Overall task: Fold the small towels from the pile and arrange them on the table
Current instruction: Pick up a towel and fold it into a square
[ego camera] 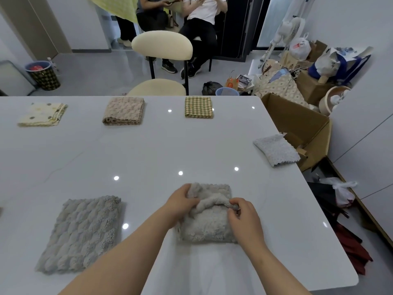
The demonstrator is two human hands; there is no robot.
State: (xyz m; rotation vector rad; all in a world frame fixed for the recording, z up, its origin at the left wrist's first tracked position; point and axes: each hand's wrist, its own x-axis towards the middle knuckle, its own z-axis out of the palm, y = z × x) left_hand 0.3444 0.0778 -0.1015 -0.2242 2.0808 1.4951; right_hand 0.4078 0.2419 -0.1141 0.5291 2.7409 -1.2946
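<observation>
A fluffy grey towel point(207, 227) lies half folded on the white table point(148, 150) in front of me. My left hand point(180, 202) grips its raised far-left part. My right hand point(244, 213) pinches the bunched edge at its right. A larger grey quilted towel point(81, 234) lies flat to the left. Along the far edge sit three folded towels: a cream dotted one point(42, 113), a beige one point(123, 110) and a green checked one point(198, 107). A pale speckled towel point(276, 149) rests at the right edge.
A cream chair point(161, 45) stands behind the table, with two seated people beyond it. An open cardboard box point(306, 124) sits on the floor just right of the table, amid bags, a fan and clutter. A patterned bin point(43, 74) stands far left.
</observation>
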